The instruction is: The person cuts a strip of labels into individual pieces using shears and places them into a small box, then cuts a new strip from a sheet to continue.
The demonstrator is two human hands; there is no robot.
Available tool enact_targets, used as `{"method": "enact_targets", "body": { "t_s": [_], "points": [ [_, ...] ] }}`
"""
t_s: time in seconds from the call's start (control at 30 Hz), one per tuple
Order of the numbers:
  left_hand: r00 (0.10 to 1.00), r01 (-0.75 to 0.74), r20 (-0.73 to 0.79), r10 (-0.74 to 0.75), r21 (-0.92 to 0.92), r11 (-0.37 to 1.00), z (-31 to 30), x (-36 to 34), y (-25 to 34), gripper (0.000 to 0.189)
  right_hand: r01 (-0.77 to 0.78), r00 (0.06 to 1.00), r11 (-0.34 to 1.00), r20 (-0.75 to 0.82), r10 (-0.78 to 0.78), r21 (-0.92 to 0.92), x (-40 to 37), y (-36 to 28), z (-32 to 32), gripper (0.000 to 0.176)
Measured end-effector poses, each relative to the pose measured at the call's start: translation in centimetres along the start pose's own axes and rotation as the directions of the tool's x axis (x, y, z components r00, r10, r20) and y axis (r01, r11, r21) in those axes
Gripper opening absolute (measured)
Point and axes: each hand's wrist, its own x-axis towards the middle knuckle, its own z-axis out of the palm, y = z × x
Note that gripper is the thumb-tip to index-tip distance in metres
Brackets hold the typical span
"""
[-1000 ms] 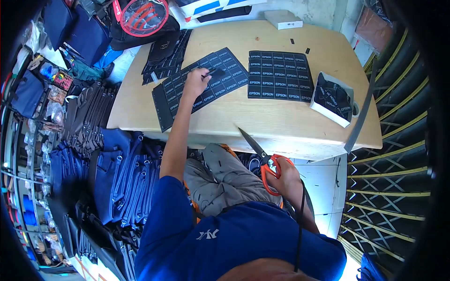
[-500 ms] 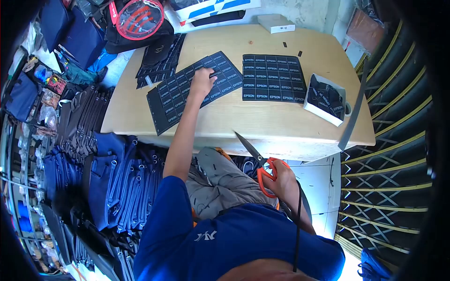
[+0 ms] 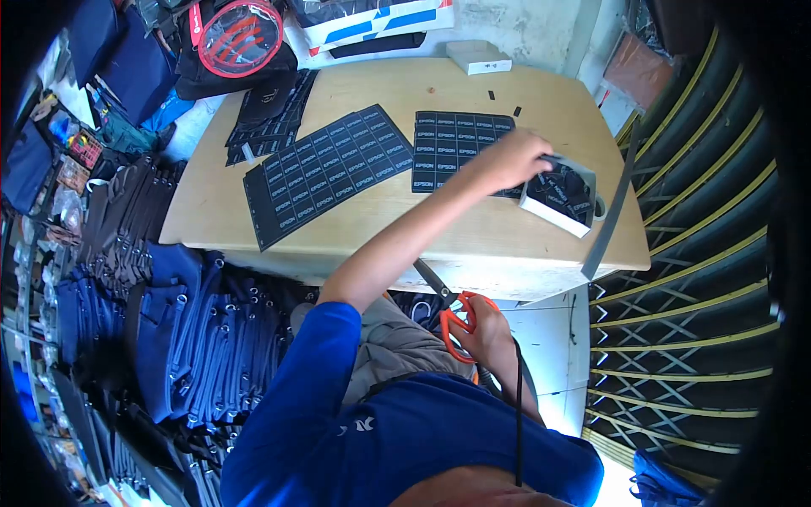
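Note:
My left hand is over the left edge of a white box that holds dark labelled pieces. Its fingers are bent, with a dark piece at the fingertips. Below the table edge, my right hand grips orange-handled scissors, blades pointing up and left. Two printed dark sheets lie on the table: a long slanted one at the left and a squarer one partly under my left forearm.
More dark sheets lie at the table's back left. A small white box is at the back. Blue straps hang below left. A folding metal gate stands right, and a long dark strip crosses the table's right side.
My left hand has moved right, from the slanted sheet to the white box. My right hand still holds the scissors. The view has shifted slightly.

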Motion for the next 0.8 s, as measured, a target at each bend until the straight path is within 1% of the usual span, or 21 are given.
{"method": "enact_targets", "body": {
  "t_s": [0.07, 0.1, 0.13, 0.2, 0.23, 0.27, 0.3, 0.33, 0.37, 0.4, 0.47, 0.5, 0.53, 0.57, 0.6, 0.63, 0.67, 0.7, 0.73, 0.77, 0.8],
  "points": [
    [0.996, 0.024, 0.082, -0.027, 0.040, 0.999, 2.3, 1.0, 0.2, 0.018, 0.008, 1.000, 0.999, -0.025, -0.007, 0.035, -0.3, 0.1, -0.2, 0.046],
    [0.986, 0.048, 0.151, -0.064, 0.106, 0.993, 2.7, 1.3, 0.5, 0.019, 0.057, 0.993, 0.997, -0.107, -0.051, 0.051, -0.4, 0.3, -0.1, 0.045],
    [0.980, 0.066, 0.175, -0.090, 0.140, 0.988, 3.6, 1.4, 0.0, 0.021, 0.060, 0.993, 0.997, -0.101, -0.056, 0.042, -0.5, 0.4, -0.1, 0.045],
    [0.950, 0.145, 0.244, -0.197, 0.215, 0.966, 3.9, 1.0, -0.1, 0.028, 0.025, 0.994, 0.997, -0.109, -0.017, 0.079, -0.4, 0.5, -0.2, 0.045],
    [0.950, 0.155, 0.234, -0.205, 0.217, 0.964, 3.9, 0.6, 0.0, 0.028, 0.073, 0.983, 0.992, -0.177, -0.053, 0.107, -0.3, 0.4, -0.2, 0.035],
    [0.984, 0.128, 0.099, -0.145, 0.161, 0.979, 3.7, -0.3, 0.1, 0.031, 0.081, 0.984, 0.991, -0.165, -0.063, 0.105, -0.3, 0.5, -0.3, 0.035],
    [0.995, 0.097, -0.044, -0.093, 0.116, 0.989, 3.1, -1.3, 0.2, 0.034, 0.075, 0.984, 0.992, -0.169, -0.057, 0.106, -0.3, 0.6, -0.5, 0.034],
    [0.991, 0.122, -0.062, -0.115, 0.131, 0.984, 1.9, -2.3, 0.2, 0.034, 0.077, 0.984, 0.991, -0.166, -0.058, 0.111, -0.1, 0.5, -0.5, 0.034],
    [0.988, 0.116, -0.111, -0.105, 0.103, 0.988, 0.4, -3.6, 0.2, 0.035, 0.053, 0.992, 0.993, -0.118, -0.040, 0.104, -0.1, 0.5, -0.8, 0.033],
    [0.982, 0.110, -0.163, -0.096, 0.079, 0.991, -1.3, -5.2, 0.1, 0.035, 0.086, 0.987, 0.990, -0.149, -0.068, 0.116, 0.1, 0.6, -0.6, 0.032],
    [0.931, 0.191, -0.339, -0.135, 0.138, 0.972, -4.5, -9.8, -0.3, 0.034, -0.009, 0.997, 0.993, -0.078, 0.019, 0.120, 0.3, 0.8, -0.6, 0.033],
    [0.900, 0.288, -0.373, -0.226, 0.119, 0.950, -6.6, -12.2, 0.0, 0.033, -0.051, 0.997, 0.986, -0.056, 0.061, 0.161, 0.4, 0.5, -0.7, 0.031],
    [0.840, 0.382, -0.489, -0.235, 0.226, 0.896, -8.1, -15.1, -0.2, 0.032, -0.039, 0.996, 0.981, -0.074, 0.053, 0.188, 0.5, 0.7, -0.4, 0.031],
    [0.776, 0.514, -0.530, -0.342, 0.219, 0.829, -10.4, -17.9, 0.6, 0.032, -0.043, 0.997, 0.971, -0.053, 0.057, 0.235, 0.7, 0.6, -0.2, 0.031],
    [0.709, 0.630, -0.617, -0.341, 0.337, 0.700, -11.9, -20.8, 0.5, 0.033, -0.051, 0.997, 0.958, -0.035, 0.063, 0.281, 0.9, 0.5, -0.1, 0.032],
    [0.643, 0.727, -0.698, -0.316, 0.425, 0.540, -12.9, -23.8, 0.1, 0.034, -0.043, 0.999, 0.951, -0.008, 0.047, 0.305, 1.2, 0.5, 0.1, 0.034],
    [0.554, 0.815, -0.764, -0.329, 0.418, 0.402, -14.0, -26.2, 0.2, 0.036, -0.038, 0.999, 0.949, -0.011, 0.043, 0.312, 1.5, 0.0, 0.1, 0.037],
    [0.460, 0.884, -0.827, -0.324, 0.391, 0.257, -14.7, -28.2, 0.3, 0.038, -0.052, 0.999, 0.938, 0.023, 0.047, 0.344, 1.8, -0.4, 0.3, 0.038],
    [0.449, 0.890, -0.834, -0.320, 0.385, 0.244, -14.9, -29.9, 0.2, 0.038, -0.066, 0.997, 0.926, 0.054, 0.050, 0.372, 2.0, -0.7, 0.4, 0.040],
    [0.375, 0.925, -0.856, -0.356, 0.371, 0.084, -15.2, -31.3, 0.0, 0.041, -0.057, 0.998, 0.927, 0.060, 0.038, 0.370, 2.4, -1.0, 0.7, 0.040],
    [0.296, 0.934, -0.876, -0.381, 0.349, -0.078, -15.4, -31.7, 0.4, 0.043, -0.012, 0.998, 0.914, 0.055, -0.011, 0.407, 2.7, -1.2, 1.0, 0.041]
  ]
}}
